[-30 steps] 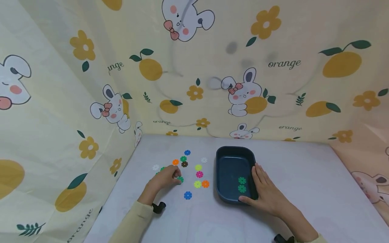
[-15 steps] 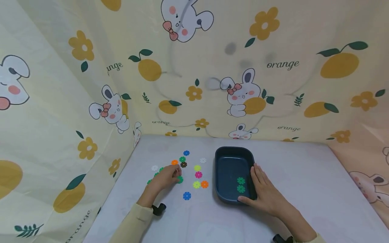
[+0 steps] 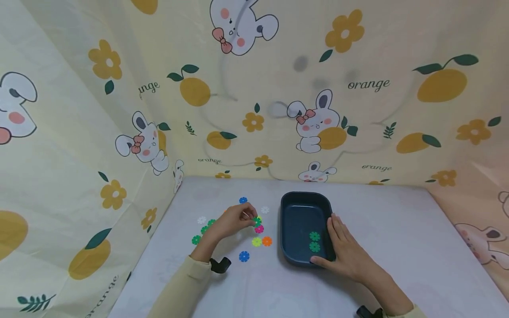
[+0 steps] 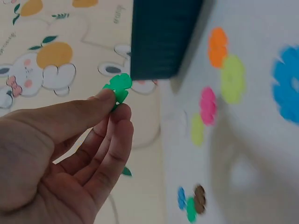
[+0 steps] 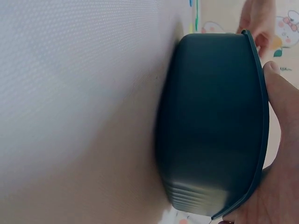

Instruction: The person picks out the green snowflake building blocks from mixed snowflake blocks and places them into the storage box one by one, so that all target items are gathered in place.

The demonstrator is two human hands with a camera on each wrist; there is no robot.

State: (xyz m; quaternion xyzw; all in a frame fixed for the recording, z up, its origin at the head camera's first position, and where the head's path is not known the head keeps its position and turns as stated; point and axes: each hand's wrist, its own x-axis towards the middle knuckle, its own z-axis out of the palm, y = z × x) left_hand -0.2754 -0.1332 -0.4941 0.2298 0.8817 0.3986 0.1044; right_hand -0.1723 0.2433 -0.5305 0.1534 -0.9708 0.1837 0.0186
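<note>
Between thumb and fingertips, my left hand [image 3: 230, 221] pinches a small green flower-shaped disc [image 4: 120, 82], lifted above the table left of the dark blue tray [image 3: 304, 216]. Part of the disc hides behind the thumb in the left wrist view. My right hand [image 3: 351, 256] rests against the tray's right side, fingers straight along the rim and thumb at the near edge. Two green discs [image 3: 314, 241] lie inside the tray near its front right. In the right wrist view the tray's outer wall [image 5: 212, 112] shows beside the palm.
Loose flower-shaped discs lie around the left hand: pink [image 4: 208, 106], orange [image 3: 267, 241], blue [image 3: 244, 256], white [image 3: 201, 220], brown [image 4: 200, 199], and several green ones [image 3: 196, 240]. A patterned curtain [image 3: 254, 145] stands behind the white table [image 3: 397, 229].
My left hand has picked the green disc up off the table and moved right and slightly back with it, toward the tray. The right hand stays at the tray.
</note>
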